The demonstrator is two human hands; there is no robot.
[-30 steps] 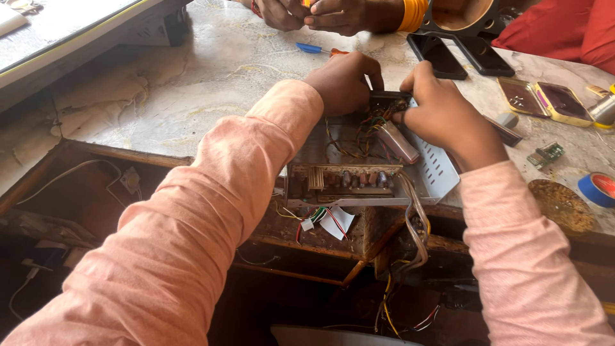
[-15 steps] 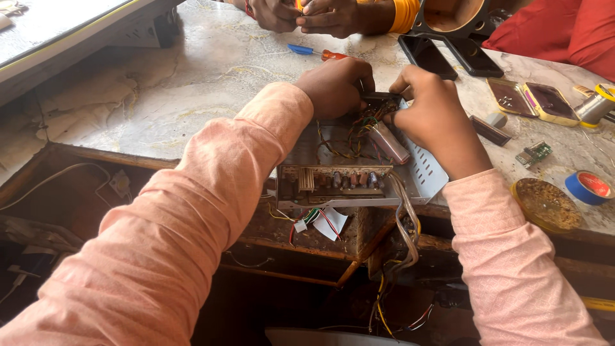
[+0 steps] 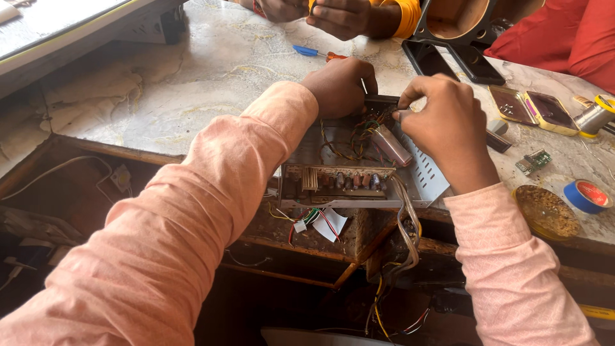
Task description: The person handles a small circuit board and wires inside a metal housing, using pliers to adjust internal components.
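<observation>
An open metal chassis [image 3: 419, 182] with a circuit board, a grey cylindrical part [image 3: 391, 146] and coloured wires lies at the near edge of the marble table [image 3: 211, 77]. My left hand [image 3: 339, 86] is curled over the chassis's far left corner, its fingertips hidden. My right hand [image 3: 448, 128] rests over the right side, thumb and forefinger pinched on the dark rear edge beside the wires. Both of my sleeves are pink. A bundle of wires [image 3: 410, 237] hangs off the front of the chassis.
Another person's hands [image 3: 333, 14] work at the far edge, near a blue-and-orange screwdriver [image 3: 314, 52] and a black frame [image 3: 461, 48]. On the right lie small trays [image 3: 532, 107], a green board [image 3: 533, 161], a round tin [image 3: 546, 211], blue tape [image 3: 586, 195] and a solder spool [image 3: 592, 116].
Both hands stay on the chassis's far edge. My right hand's fingers have closed into a tighter pinch at the rear edge; the view has shifted slightly.
</observation>
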